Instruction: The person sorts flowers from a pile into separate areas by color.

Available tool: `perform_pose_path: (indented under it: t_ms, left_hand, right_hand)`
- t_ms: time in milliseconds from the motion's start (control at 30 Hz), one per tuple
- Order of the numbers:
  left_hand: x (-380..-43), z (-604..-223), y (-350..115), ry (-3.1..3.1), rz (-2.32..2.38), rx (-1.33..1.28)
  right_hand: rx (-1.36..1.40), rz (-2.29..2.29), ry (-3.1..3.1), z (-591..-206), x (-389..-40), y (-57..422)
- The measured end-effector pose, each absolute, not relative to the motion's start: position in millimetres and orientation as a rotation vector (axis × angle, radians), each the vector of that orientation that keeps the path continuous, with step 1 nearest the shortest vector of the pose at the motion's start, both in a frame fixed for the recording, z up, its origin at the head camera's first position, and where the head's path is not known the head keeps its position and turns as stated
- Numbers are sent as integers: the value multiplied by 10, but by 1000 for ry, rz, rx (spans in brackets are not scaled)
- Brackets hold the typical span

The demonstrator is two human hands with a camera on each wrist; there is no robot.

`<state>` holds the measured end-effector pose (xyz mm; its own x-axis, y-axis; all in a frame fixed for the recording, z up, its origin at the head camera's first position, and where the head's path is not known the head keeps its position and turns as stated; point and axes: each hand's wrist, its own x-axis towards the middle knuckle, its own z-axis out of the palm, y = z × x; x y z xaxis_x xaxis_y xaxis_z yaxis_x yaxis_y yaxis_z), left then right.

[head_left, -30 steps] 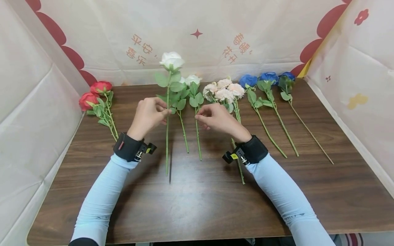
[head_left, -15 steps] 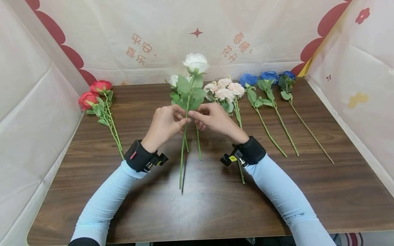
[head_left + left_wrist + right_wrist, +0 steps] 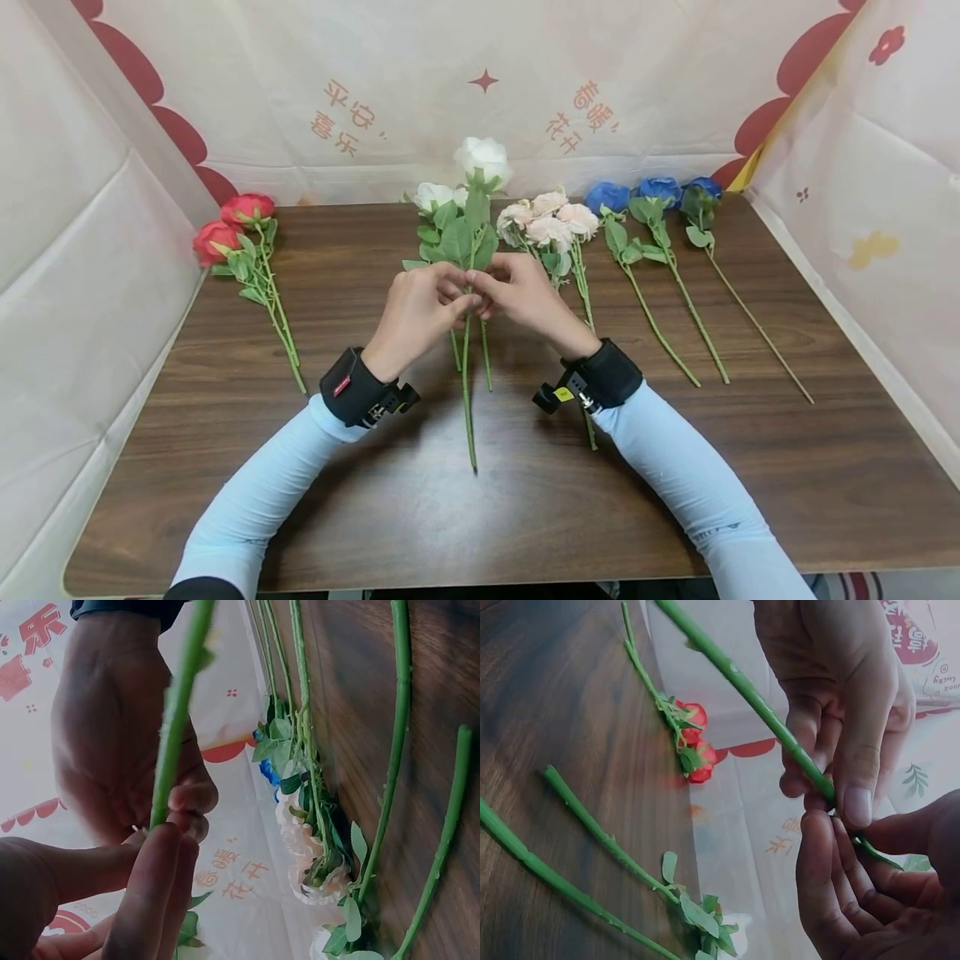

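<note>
While the left hand (image 3: 416, 312) and right hand (image 3: 531, 298) pinch its stem (image 3: 467, 387), the white rose bloom (image 3: 482, 160) stands above both.

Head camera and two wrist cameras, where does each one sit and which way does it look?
Head: worn on the head, facing forward and down at the table; left hand, right hand and pale blue sleeves show.
Left wrist: worn there, facing the left hand's work, with pale pink flowers beyond; both hands show.
Right wrist: worn there, facing the right hand's work, with red roses beyond; both hands show.
Shared: both wrist views show the green stem the hands hold.
</note>
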<state>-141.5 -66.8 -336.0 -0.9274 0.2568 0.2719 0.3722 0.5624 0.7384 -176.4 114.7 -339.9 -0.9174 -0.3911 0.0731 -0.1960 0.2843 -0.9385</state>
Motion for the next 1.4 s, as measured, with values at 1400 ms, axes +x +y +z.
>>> perform_pose_path:
  t_ms: [1400]
  left_hand:
    - [-1524,-3270,-837,-2546,-1159,-504]
  right_hand:
    - [-474,-1684,2421,-3403,-1834,1237]
